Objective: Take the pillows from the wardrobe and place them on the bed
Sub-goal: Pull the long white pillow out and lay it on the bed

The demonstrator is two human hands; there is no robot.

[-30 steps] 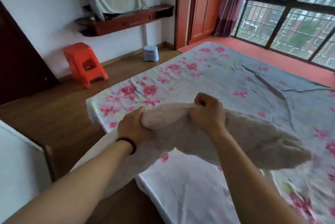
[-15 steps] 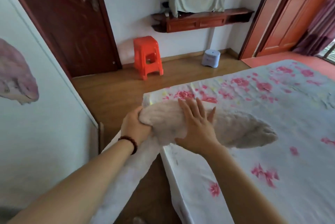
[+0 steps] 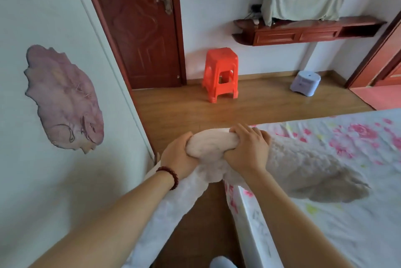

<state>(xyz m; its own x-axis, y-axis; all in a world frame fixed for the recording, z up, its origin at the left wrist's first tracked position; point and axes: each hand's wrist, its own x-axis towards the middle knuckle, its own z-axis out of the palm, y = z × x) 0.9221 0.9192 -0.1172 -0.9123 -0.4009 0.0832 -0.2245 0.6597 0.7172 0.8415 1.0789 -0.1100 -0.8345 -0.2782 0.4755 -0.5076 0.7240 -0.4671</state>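
Note:
A soft cream, fuzzy pillow lies across the near corner of the bed, which has a white sheet with pink flowers. One end of it is bunched up between my hands. My left hand grips that end from the left. My right hand grips it from the right, fingers curled over the top. A paler stretch of the same fabric hangs down under my left forearm, off the bed's edge.
A white panel with a pink picture stands close on my left. Beyond lie wooden floor, a dark red door, an orange plastic stool, a small pale stool and a wall shelf under a draped cloth.
My view has swung left, from the window to the door and white panel. My right hand lay flat on the pillow half a second ago; now its fingers curl round the bunched end.

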